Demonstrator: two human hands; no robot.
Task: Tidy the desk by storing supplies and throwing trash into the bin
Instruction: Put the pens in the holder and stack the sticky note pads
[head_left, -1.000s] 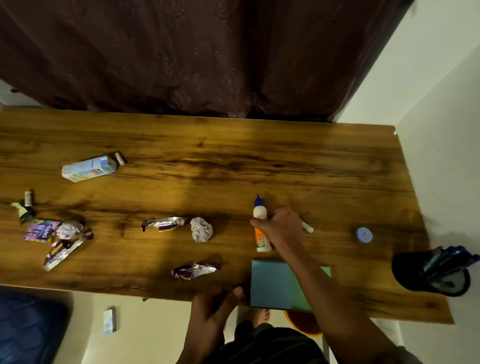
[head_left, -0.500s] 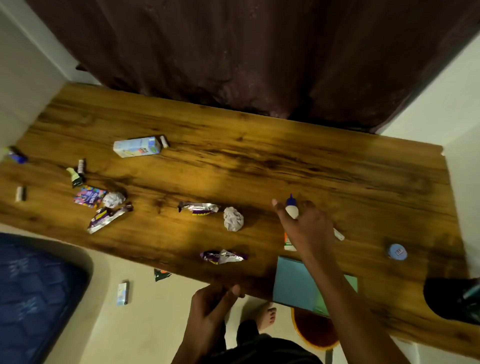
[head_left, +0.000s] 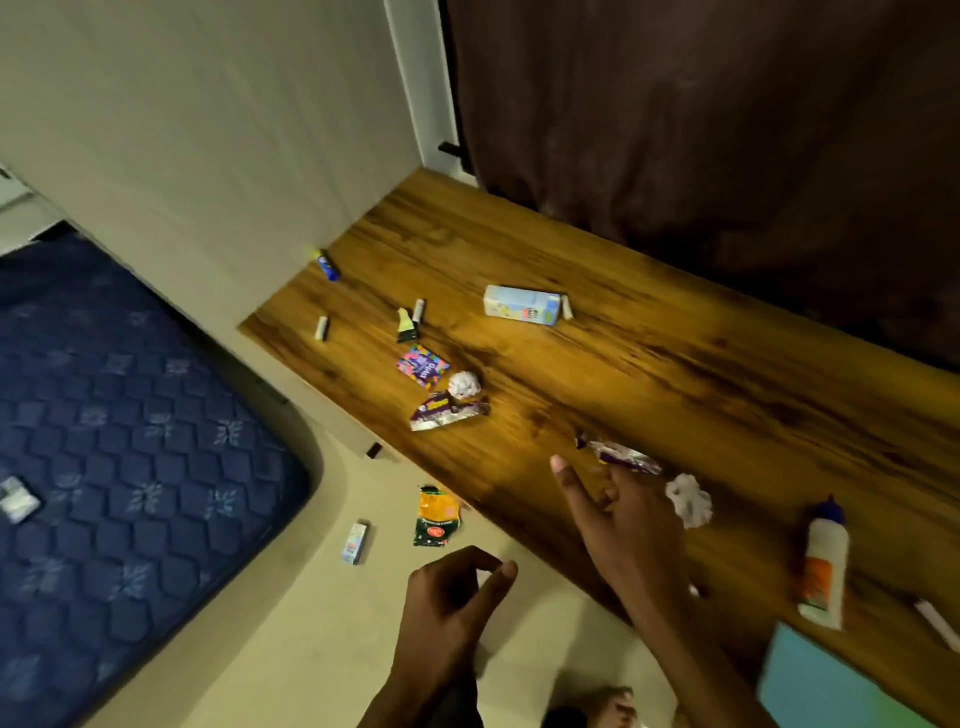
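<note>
The right hand (head_left: 626, 525) hovers low and centre with fingers spread, holding nothing. The left hand (head_left: 449, 608) hangs below it over the floor, fingers loosely curled and empty. Just beyond the right fingertips lie one foil wrapper (head_left: 621, 454) and one paper ball (head_left: 688, 500); the glue bottle (head_left: 823, 564) lies further right. Toward mid-frame are a second wrapper (head_left: 447, 411), a second paper ball (head_left: 464, 384), one colourful packet (head_left: 422, 366) and one small carton (head_left: 522, 305). The wooden desk (head_left: 675, 358) runs diagonally beneath a dark curtain (head_left: 701, 114); a blue mattress (head_left: 119, 431) fills the left.
</note>
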